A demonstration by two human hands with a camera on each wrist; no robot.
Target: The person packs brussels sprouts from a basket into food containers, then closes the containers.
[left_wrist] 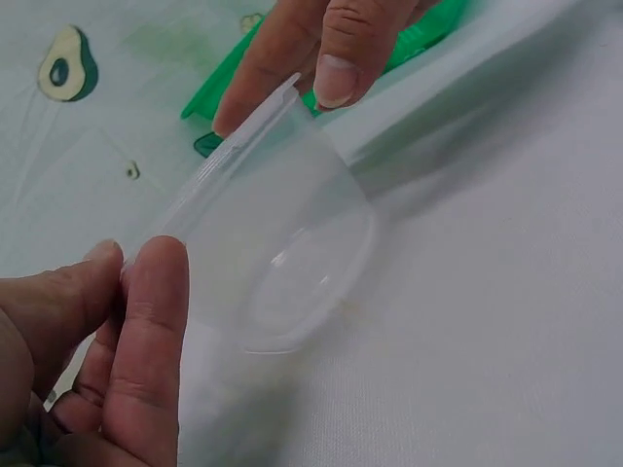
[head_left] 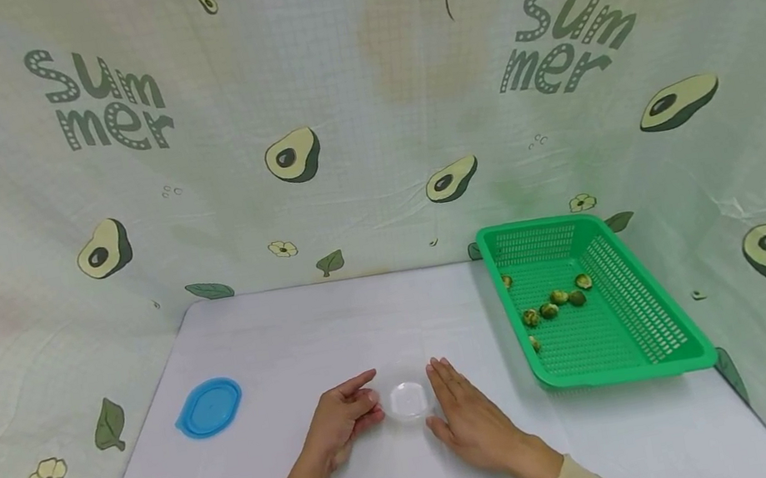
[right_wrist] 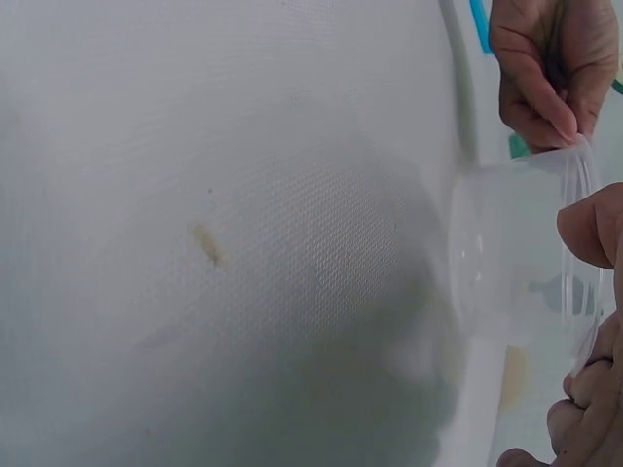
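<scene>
A clear plastic tub [head_left: 408, 401] stands upright on the white table between the two hands. The left hand [head_left: 341, 423] pinches the tub's rim on its left side between thumb and finger, as the left wrist view shows closely. On the opposite side is the right hand [head_left: 478, 426], its fingers straight and resting along the rim, with the thumb apart from them. Through the tub's wall [right_wrist: 506, 253] the right wrist view shows nothing inside. To the left lies a flat blue lid [head_left: 209, 408] with a small tab.
A green slotted basket [head_left: 635, 290] stands at the back right, holding several small round green-brown pieces [head_left: 550, 311] that look like Brussels sprouts. Behind the white table [head_left: 336, 323] hangs a printed cloth [head_left: 354, 66] with avocados and lettering.
</scene>
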